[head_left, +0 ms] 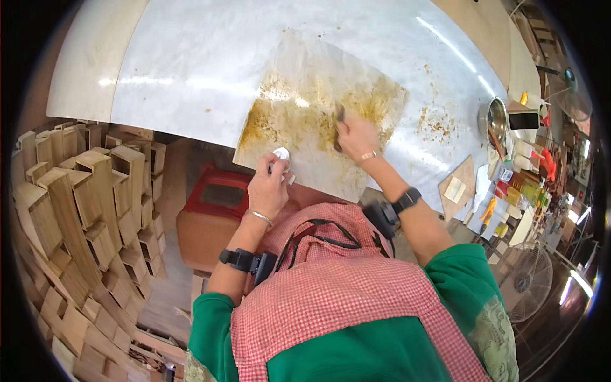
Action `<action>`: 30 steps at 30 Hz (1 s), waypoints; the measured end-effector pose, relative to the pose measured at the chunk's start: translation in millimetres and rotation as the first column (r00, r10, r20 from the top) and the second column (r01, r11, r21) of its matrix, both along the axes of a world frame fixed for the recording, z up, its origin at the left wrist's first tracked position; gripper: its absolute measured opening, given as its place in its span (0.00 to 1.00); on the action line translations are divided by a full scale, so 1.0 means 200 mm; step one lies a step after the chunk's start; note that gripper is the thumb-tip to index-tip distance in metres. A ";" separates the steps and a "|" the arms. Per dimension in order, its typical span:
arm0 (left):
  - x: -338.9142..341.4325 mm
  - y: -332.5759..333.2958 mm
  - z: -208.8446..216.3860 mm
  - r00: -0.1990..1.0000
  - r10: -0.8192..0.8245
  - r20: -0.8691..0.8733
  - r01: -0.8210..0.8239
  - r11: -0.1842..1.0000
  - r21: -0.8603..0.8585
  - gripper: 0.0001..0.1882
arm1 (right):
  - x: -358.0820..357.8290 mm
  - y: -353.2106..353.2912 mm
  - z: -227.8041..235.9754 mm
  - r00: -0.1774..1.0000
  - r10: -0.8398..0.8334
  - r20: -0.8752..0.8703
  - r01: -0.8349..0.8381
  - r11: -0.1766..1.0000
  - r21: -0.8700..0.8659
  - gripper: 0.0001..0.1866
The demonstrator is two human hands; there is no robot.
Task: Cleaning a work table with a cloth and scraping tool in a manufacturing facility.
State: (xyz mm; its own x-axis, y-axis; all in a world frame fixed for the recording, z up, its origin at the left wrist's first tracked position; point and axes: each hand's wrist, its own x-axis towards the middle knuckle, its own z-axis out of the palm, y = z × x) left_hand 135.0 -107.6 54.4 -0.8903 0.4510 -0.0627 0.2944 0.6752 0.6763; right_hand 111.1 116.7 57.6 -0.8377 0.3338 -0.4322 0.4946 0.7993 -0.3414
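Observation:
A pale square sheet (312,170) lies on the white tabletop, smeared with yellow-brown stains, its near corner reaching the table's front edge. My right hand (358,137) is closed round a dark, narrow tool (340,116) that rests on the stained middle of the sheet. Its working end is partly hidden and slightly blurred, so its exact kind does not show. At the sheet's near left edge, my left hand (267,189) pinches a crumpled white cloth (282,153). Something small and dark shows between those fingers.
Brown spatters mark the white table (184,51) right of the sheet. A metal bowl (493,121) with a wooden-handled tool stands at the right, near a phone (524,120) and a wooden board (457,189). Stacked wooden pieces (95,210) fill the left; a red stool (216,194) stands below the edge.

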 end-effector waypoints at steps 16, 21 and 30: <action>-0.01 -0.01 -0.01 0.999 0.003 0.048 -0.003 1.000 0.007 0.11 | -0.15 -0.17 -0.02 0.998 0.052 0.025 -0.051 0.998 -0.030 0.18; -0.03 0.01 0.00 1.000 -0.013 0.000 0.013 0.999 0.043 0.11 | -0.48 -0.38 -0.03 0.989 0.124 -0.086 -0.125 0.992 -0.010 0.18; -0.02 -0.01 0.00 1.000 0.011 0.002 -0.011 0.999 0.049 0.10 | -0.50 -0.41 0.01 0.987 0.158 -0.012 -0.158 0.987 -0.013 0.17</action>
State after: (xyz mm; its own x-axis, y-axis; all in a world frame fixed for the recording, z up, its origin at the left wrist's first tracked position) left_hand 131.6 -109.4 54.5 -0.8953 0.4434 -0.0426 0.2855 0.6447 0.7091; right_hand 10.5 35.6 58.6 -0.8841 0.1907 -0.4267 0.3584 0.8625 -0.3573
